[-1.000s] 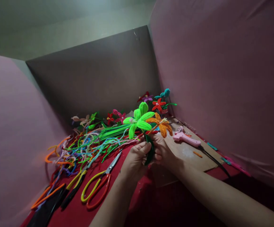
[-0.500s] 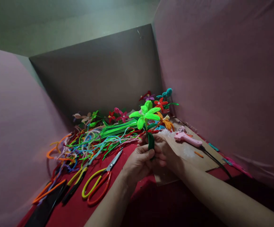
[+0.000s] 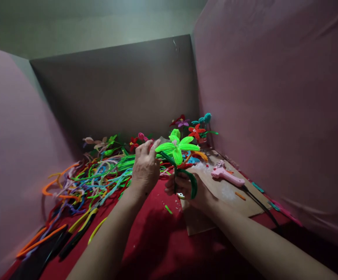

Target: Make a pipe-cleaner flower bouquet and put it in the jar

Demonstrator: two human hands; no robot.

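A bright green pipe cleaner flower [image 3: 175, 147] with a pale centre stands upright on its stem. My right hand [image 3: 190, 186] is closed around that stem below the bloom. A dark green curled leaf [image 3: 192, 182] droops over its fingers. Another dark green leaf [image 3: 168, 157] slants up to the left, and my left hand [image 3: 146, 165] is closed at its outer end; the thumb and exact contact are hidden. Scissors lie on the red cloth, mostly covered by my left forearm, with one yellow handle [image 3: 96, 230] showing.
Loose colored pipe cleaners [image 3: 99, 175] heap at left, beside yellow-and-black pliers [image 3: 80, 233]. Finished flowers [image 3: 196, 131] stand at the back. A pink glue gun [image 3: 227, 176] with a black cord rests on cardboard [image 3: 256, 206] at right. Green scraps [image 3: 168, 209] lie on red cloth [image 3: 148, 233].
My left hand has left the stem and moved up and left to the slanting leaf. The flower has tipped to face me more, and the drooping leaf now curves outward to the right.
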